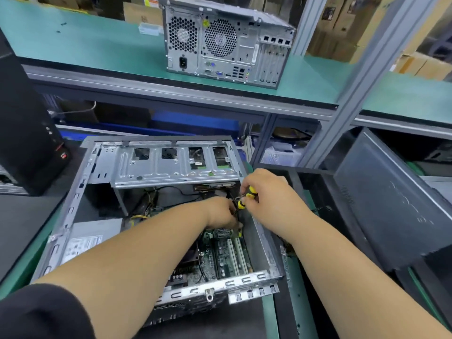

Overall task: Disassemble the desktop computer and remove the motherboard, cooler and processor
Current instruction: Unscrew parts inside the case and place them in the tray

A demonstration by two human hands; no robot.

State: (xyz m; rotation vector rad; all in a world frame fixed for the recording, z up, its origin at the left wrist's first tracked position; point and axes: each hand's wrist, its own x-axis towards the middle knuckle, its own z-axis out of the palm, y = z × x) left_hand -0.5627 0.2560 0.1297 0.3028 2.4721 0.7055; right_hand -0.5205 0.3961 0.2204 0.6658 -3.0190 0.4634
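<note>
An open desktop case [73, 206] lies on its side in front of me. Its green motherboard [220, 260] shows at the lower right inside, with white slots and a small heatsink [223, 232]. My right hand [266, 192] grips a yellow-and-black screwdriver [245, 198] near the case's right wall. My left hand [221, 212] reaches in beside the screwdriver tip, fingers curled around something small I cannot make out. The drive cage [171, 165] spans the far side of the case. My left arm hides the cooler and processor area.
A second grey computer [227, 42] stands on the upper green shelf. A black tower [27, 133] stands at the left. A dark side panel [391, 199] leans at the right. A power supply [93, 233] sits in the case's left half, with yellow cables [139, 217] nearby.
</note>
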